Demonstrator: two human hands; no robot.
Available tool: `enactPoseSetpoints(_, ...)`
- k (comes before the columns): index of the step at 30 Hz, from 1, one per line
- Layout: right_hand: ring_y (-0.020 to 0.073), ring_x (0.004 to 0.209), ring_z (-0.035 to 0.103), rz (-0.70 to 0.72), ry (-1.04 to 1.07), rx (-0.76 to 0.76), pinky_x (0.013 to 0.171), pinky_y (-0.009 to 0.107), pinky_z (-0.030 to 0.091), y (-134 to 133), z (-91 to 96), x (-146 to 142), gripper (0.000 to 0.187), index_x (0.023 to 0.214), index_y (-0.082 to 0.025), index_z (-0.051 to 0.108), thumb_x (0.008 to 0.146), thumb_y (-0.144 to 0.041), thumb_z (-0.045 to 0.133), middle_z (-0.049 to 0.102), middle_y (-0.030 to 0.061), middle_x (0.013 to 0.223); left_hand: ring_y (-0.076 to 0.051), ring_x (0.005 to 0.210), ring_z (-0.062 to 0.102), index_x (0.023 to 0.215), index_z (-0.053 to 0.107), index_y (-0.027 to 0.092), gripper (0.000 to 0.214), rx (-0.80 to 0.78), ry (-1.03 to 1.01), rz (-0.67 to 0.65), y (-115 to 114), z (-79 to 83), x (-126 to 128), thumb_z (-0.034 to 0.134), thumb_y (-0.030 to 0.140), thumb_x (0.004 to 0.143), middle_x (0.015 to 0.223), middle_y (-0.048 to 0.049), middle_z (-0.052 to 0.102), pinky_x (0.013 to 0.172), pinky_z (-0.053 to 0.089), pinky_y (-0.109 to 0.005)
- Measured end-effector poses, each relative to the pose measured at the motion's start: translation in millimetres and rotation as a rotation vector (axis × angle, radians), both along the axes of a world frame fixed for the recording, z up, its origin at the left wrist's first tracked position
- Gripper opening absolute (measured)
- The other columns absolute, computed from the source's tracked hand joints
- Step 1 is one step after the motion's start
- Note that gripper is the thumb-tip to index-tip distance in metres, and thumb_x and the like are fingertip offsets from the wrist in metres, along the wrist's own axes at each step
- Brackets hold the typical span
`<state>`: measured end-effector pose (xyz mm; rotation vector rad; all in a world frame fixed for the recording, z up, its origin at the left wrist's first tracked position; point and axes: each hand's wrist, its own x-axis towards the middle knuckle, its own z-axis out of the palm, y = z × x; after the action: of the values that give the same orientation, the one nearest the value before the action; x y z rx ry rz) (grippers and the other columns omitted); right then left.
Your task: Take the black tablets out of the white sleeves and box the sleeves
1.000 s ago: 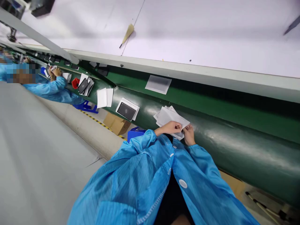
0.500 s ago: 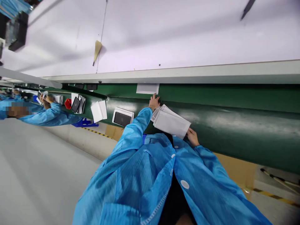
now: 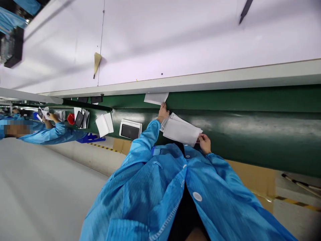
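Green conveyor (image 3: 250, 127) fills my view under a white wall. My right hand (image 3: 205, 143) grips the near corner of a stack of white sheets (image 3: 182, 131) lying on it. My left hand (image 3: 163, 113) is stretched just beyond the stack, fingertips at a single white sheet (image 3: 155, 98); I cannot tell whether they have closed. Left of the stack lie a boxed phone (image 3: 130, 129) and folded papers (image 3: 104, 124).

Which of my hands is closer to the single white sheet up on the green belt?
Left. The left hand is at the near edge of the white sheet, seemingly touching it; the right hand is farther back, holding the stack of white sheets.
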<state>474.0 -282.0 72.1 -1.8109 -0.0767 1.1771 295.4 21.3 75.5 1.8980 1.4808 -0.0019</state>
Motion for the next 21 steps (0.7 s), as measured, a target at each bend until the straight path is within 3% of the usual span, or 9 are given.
enactPoseSetpoints(4, 0.0224, 0.088, 0.060, -0.029, -0.277, 0.047, 0.093, 0.045, 0.056, 10, 9.4, 6, 0.034, 0.087, -0.023, 0.064, 0.068, -0.051, 0.070, 0.063, 0.0044, 0.094, -0.031, 0.165, 0.031, 0.169, 0.031, 0.009, 0.081, 0.085, -0.138, 0.002, -36, 16.5, -27, 0.054, 0.011, 0.091, 0.174, -0.0207, 0.029, 0.137, 0.028, -0.042)
enactPoseSetpoints(7, 0.0226, 0.089, 0.060, 0.105, -0.353, 0.164, 0.090, 0.042, 0.056, 33, 21.5, 0, 0.032, 0.090, -0.023, 0.066, 0.073, -0.050, 0.067, 0.063, 0.0078, 0.103, -0.029, 0.167, 0.026, 0.170, 0.030, 0.015, 0.079, 0.128, -0.199, -0.002, -70, 30.8, -44, 0.054, 0.016, 0.095, 0.174, -0.0183, 0.030, 0.138, 0.026, -0.045)
enactPoseSetpoints(11, 0.0231, 0.089, 0.067, 0.305, 0.056, 0.309, 0.078, 0.038, 0.057, 80, 40.1, -26, 0.046, 0.097, -0.025, 0.065, 0.073, -0.064, 0.074, 0.070, 0.0065, 0.104, -0.031, 0.166, 0.027, 0.169, 0.034, 0.015, 0.075, 0.176, -0.271, -0.013, -117, 49.9, -53, 0.054, 0.020, 0.097, 0.172, -0.0192, 0.033, 0.139, 0.023, -0.047)
enactPoseSetpoints(14, 0.0222, 0.091, 0.073, 0.348, 0.357, 0.369, 0.078, 0.037, 0.061, 111, 52.7, -49, 0.058, 0.104, -0.028, 0.061, 0.071, -0.071, 0.082, 0.074, 0.0038, 0.112, -0.032, 0.165, 0.031, 0.169, 0.034, 0.015, 0.074, 0.193, -0.351, -0.100, -150, 62.1, -54, 0.053, 0.022, 0.097, 0.172, -0.0194, 0.036, 0.138, 0.025, -0.051)
enactPoseSetpoints(18, 0.0257, 0.088, 0.077, 0.284, 0.444, 0.332, 0.076, 0.038, 0.065, 128, 61.5, -72, 0.056, 0.093, -0.026, 0.058, 0.072, -0.069, 0.087, 0.074, 0.0016, 0.087, -0.033, 0.162, 0.037, 0.169, 0.034, 0.020, 0.075, 0.186, -0.418, -0.244, -190, 69.2, -54, 0.054, 0.026, 0.097, 0.172, -0.0173, 0.039, 0.136, 0.031, -0.055)
enactPoseSetpoints(21, 0.0287, 0.089, 0.077, 0.239, 0.384, 0.320, 0.074, 0.040, 0.067, 117, 57.5, -79, 0.056, 0.093, -0.025, 0.063, 0.070, -0.068, 0.089, 0.075, 0.0010, 0.080, -0.033, 0.159, 0.040, 0.169, 0.033, 0.021, 0.075, 0.152, -0.443, -0.303, -217, 66.8, -55, 0.055, 0.028, 0.098, 0.171, -0.0173, 0.041, 0.135, 0.033, -0.056)
